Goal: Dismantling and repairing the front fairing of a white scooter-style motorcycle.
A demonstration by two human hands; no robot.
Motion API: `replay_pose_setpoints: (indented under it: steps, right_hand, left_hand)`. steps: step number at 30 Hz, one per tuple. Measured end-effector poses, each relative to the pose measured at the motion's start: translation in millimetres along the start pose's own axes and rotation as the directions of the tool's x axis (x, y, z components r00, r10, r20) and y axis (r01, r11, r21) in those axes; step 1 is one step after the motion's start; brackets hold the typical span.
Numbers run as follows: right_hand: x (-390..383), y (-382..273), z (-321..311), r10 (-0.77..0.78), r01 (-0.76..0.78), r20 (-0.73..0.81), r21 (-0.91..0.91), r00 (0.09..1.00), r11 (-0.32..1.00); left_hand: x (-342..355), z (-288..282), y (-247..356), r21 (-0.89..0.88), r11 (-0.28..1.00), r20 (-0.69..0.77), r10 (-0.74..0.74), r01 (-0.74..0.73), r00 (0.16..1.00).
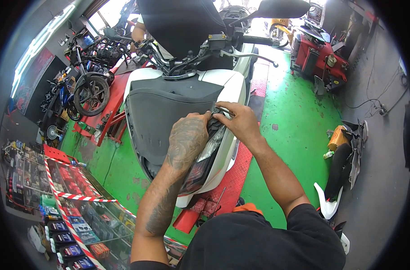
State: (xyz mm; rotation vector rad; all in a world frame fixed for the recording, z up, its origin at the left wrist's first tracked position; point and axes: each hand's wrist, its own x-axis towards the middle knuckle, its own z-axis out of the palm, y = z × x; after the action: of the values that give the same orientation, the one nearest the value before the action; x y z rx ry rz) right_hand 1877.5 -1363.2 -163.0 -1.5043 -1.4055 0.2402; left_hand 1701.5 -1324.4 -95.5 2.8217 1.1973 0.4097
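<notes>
A scooter's front end with white fairing (227, 78) and a dark grey front panel (169, 117) stands before me. Both my hands meet at the right edge of that panel, above the headlight (209, 148). My left hand (187, 137), tattooed on its back, is closed with its fingertips at a small dark part. Thumb and forefinger of my right hand (241, 123) pinch a small dark piece beside them, too small to name. Neither hand shows fully what lies between its fingers. Part of the headlight is hidden behind my left hand and forearm.
The scooter stands on a red lift (234, 180) over a green floor (286, 135). A brake lever (250, 55) and mirror (284, 9) jut out above. Glass display cases (88, 211) line the left. Removed body parts (340, 171) lean by the right wall. Another person's arm (138, 32) shows behind.
</notes>
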Motion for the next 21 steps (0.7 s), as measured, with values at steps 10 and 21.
replay_pose_setpoints:
  steps: [10,21]
  right_hand:
    - [10,7,-10,-0.097,0.107,0.116,-0.075,0.988,0.992]
    - [37,6,-23,-0.257,0.326,0.313,-0.194,0.915,0.925]
  left_hand:
    - [-9,46,1,-0.320,0.947,-0.175,-0.097,0.036,0.980]
    - [-18,74,7,-0.542,0.840,-0.365,-0.238,0.002,0.900]
